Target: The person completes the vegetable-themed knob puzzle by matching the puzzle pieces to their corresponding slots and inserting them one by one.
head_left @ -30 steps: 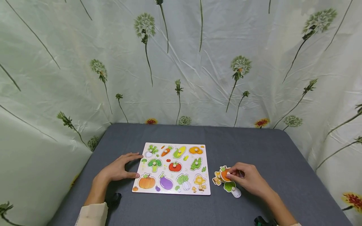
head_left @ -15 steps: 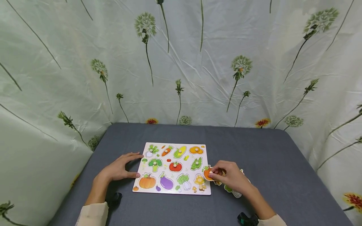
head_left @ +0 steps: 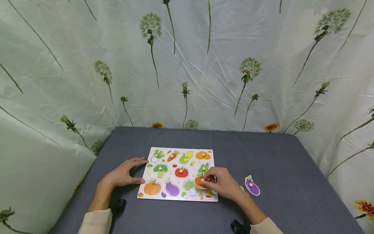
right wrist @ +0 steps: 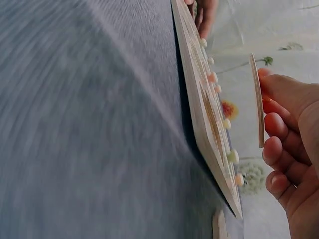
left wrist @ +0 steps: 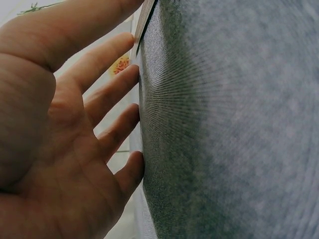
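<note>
Head view, lower centre: pumpkin piece (head_left: pixel 198 183) pinched in right hand (head_left: pixel 220 183) above puzzle board (head_left: pixel 179 180), left hand (head_left: pixel 124 174) spread against board's left edge; flowered curtain (head_left: pixel 198 48) beyond grey table (head_left: pixel 254 149). Left-wrist view: 4 straight fingers (left wrist: pixel 112 92), board cut off at top. Right-wrist view: piece edge-on at right, face hidden.

A pale curtain (head_left: pixel 210 104) printed with dandelions (head_left: pixel 150 25) fills the upper frame; a grey table (head_left: pixel 257 152) spans the lower middle.
</note>
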`<state>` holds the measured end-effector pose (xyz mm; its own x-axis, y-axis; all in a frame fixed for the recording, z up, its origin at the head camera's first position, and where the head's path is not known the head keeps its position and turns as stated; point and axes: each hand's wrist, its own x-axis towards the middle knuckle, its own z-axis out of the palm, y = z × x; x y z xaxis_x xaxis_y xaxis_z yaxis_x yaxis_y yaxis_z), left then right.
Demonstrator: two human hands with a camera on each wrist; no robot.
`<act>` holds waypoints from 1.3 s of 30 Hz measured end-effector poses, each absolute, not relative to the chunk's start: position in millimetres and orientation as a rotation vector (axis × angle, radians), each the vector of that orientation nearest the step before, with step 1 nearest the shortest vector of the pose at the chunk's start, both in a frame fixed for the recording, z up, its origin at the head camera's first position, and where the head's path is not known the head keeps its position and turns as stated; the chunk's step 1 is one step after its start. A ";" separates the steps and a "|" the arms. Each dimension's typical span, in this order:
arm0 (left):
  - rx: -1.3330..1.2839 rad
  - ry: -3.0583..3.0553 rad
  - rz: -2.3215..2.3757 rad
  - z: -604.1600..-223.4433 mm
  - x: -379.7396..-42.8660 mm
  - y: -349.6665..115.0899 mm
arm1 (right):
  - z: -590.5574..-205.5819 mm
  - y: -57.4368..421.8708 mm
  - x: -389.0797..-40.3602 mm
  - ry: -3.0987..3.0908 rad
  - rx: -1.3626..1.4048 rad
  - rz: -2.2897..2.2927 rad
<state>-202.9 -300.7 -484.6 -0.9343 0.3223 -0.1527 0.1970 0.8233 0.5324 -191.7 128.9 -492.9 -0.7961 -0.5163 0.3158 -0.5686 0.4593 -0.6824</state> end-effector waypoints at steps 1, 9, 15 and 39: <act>0.399 2.768 0.773 -484.1 -202.6 -300.8 | -492.6 125.6 -191.9 -2.622 0.987 1.272; 0.391 2.760 0.754 -481.9 -202.9 -299.7 | -490.7 98.6 -194.2 -2.610 1.027 1.315; 0.387 2.756 0.750 -480.7 -203.2 -299.1 | -492.0 78.6 -195.9 -2.635 1.041 1.286; 0.368 2.762 0.756 -480.5 -203.0 -298.5 | -499.3 -1.4 -189.4 -2.697 1.105 1.214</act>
<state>-203.0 -298.5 -480.5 -0.9358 0.3057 -0.1756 0.1738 0.8333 0.5248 -189.4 -1.4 -499.3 -0.7549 -0.6042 0.2553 -0.5917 0.4593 -0.6625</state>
